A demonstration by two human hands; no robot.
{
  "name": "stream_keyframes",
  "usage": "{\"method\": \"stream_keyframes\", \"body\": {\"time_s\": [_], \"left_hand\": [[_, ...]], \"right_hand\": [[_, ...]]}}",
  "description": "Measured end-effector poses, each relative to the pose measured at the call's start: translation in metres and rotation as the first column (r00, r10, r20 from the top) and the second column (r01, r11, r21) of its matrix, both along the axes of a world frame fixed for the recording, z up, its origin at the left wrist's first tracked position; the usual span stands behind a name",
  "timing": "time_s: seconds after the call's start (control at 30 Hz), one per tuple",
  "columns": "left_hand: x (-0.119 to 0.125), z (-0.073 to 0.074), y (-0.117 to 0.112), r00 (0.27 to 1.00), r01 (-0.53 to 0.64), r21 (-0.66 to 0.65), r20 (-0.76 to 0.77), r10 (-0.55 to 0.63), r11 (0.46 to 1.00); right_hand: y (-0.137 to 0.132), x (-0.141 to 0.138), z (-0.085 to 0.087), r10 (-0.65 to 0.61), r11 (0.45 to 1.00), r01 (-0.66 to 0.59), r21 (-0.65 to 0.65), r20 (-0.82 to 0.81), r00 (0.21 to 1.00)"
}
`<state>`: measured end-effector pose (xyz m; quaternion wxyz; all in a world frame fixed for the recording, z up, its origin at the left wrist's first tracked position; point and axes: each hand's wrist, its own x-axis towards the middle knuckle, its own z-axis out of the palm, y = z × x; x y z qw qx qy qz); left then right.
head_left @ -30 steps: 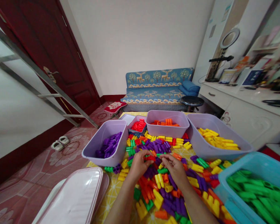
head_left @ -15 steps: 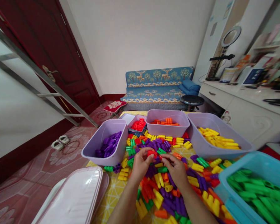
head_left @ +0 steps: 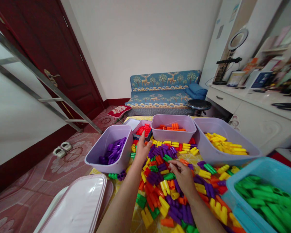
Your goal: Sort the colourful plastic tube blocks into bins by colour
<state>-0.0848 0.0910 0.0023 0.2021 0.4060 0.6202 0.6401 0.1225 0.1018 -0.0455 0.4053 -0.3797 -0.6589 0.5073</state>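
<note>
My left hand (head_left: 143, 149) reaches toward the small box (head_left: 149, 136) of red plastic pieces (head_left: 143, 129), its fingers spread and nothing in them. Over the middle of a mixed heap hovers my right hand (head_left: 183, 176). Its thumb and fingers are bent close together, and whatever may be between them is too small to make out. Close to its fingertips lies a green tube piece (head_left: 167, 157). Around both hands are joined tube-shaped pieces, among them purple pieces (head_left: 153, 178), yellow pieces (head_left: 165, 187) and orange pieces (head_left: 152, 195).
A lilac bin (head_left: 121, 158) of purple pieces stands left. Behind the heap is a lilac bin (head_left: 176, 135) with orange pieces; another lilac bin (head_left: 215, 158) holds yellow ones. At right, a turquoise bin (head_left: 240, 197) contains green pieces. Pale lids (head_left: 80, 204) lie front left.
My left hand has left the heap's middle, where it held a red piece, moving forward to the red pieces' box and opening. My right hand has barely moved.
</note>
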Motion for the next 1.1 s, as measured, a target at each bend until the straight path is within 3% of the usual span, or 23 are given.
{"method": "stream_keyframes", "body": {"time_s": [0.1,0.2,0.37,0.53,0.73,0.87,0.97,1.03,1.1], "left_hand": [[0.010,-0.030,-0.013,0.954,-0.053,-0.144,-0.298,0.008,0.988],[0.021,-0.041,-0.023,0.868,-0.058,-0.281,-0.489,-0.091,0.958],[0.032,-0.023,-0.024,0.716,0.032,-0.425,-0.621,-0.318,0.905],[0.045,-0.007,-0.027,0.632,0.140,-0.449,-0.646,-0.429,0.883],[0.061,-0.004,-0.048,0.689,0.210,-0.393,-0.590,-0.421,0.895],[0.066,0.002,-0.073,0.758,0.200,-0.354,-0.535,-0.373,0.913],[0.063,0.017,-0.099,0.751,0.117,-0.432,-0.551,-0.365,0.894],[0.059,0.029,-0.118,0.734,0.084,-0.518,-0.545,-0.405,0.851],[0.057,0.038,-0.137,0.709,0.122,-0.596,-0.508,-0.490,0.794]], "right_hand": [[0.002,0.000,-0.003,0.012,1.000,-0.012,0.020,0.026,1.000],[0.003,0.000,-0.006,-0.018,0.999,0.018,0.033,0.009,1.000],[0.005,-0.001,-0.006,-0.198,0.974,0.199,0.103,-0.026,0.980],[0.006,-0.003,-0.008,-0.105,0.993,0.098,0.071,0.100,0.989],[0.011,-0.002,-0.016,-0.058,0.998,0.058,-0.023,0.002,0.998],[0.010,0.005,-0.008,-0.069,0.993,0.060,-0.097,-0.098,0.993],[0.007,0.021,0.012,-0.101,0.995,0.101,0.018,-0.019,0.995],[0.003,0.037,0.028,-0.084,0.988,0.069,0.136,0.112,0.990],[-0.005,0.054,0.042,-0.062,0.979,0.014,0.202,0.236,0.970]]}}
